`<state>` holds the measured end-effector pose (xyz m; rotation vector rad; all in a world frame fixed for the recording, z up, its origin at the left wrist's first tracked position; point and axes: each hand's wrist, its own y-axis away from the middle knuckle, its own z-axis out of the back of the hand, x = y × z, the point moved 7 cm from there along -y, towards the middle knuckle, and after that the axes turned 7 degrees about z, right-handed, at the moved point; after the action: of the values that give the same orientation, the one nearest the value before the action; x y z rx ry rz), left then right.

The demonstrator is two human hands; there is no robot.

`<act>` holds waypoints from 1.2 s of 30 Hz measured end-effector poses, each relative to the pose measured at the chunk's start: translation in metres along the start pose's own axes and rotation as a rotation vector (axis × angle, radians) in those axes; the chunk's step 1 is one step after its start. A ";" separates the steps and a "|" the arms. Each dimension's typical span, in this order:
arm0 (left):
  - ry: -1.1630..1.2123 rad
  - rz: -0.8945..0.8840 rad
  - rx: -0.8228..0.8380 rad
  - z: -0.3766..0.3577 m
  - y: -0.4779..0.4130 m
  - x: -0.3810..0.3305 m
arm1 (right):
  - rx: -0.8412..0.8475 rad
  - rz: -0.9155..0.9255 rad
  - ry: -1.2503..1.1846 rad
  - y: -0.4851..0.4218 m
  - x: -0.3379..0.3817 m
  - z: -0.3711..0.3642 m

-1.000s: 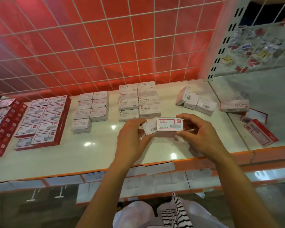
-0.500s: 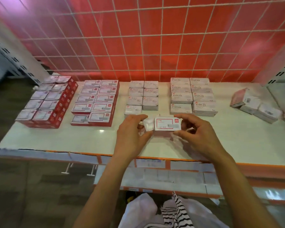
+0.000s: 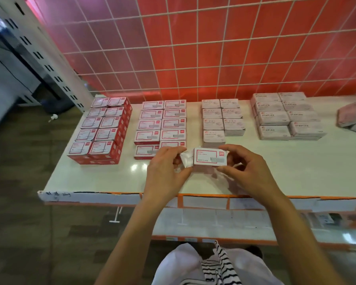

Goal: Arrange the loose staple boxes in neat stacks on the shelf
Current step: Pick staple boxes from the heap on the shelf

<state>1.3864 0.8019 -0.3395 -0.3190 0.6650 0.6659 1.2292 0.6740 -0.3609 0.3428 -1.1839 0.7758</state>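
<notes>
Both hands hold a small stack of red-and-white staple boxes just above the white shelf, in front of the second block of boxes. My left hand pinches the stack's left end, where a white box end shows. My right hand grips its right end with thumb below and fingers on top. Neat blocks stand behind: tall red boxes at far left, flat red-and-white boxes, pale boxes, and boxes marked STAPLES.
Loose boxes lie jumbled at the shelf's right edge. A white wire grid over a red panel backs the shelf. A perforated metal upright stands at the left. An orange strip with labels runs along the front edge.
The view has swung left, so the loose boxes slid to the right edge. My hands carried the small stack leftward, from in front of the STAPLES block to near the flat red-and-white block.
</notes>
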 end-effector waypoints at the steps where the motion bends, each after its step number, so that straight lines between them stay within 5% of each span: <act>1: 0.003 -0.004 0.008 0.003 0.000 0.004 | -0.009 -0.002 -0.002 0.001 0.001 -0.004; 36: -0.102 0.036 0.204 0.040 0.021 0.044 | 0.012 0.031 0.091 -0.023 0.050 -0.056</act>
<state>1.4171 0.8570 -0.3395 -0.0842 0.6367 0.6388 1.2927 0.7109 -0.3319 0.2970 -1.1017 0.8180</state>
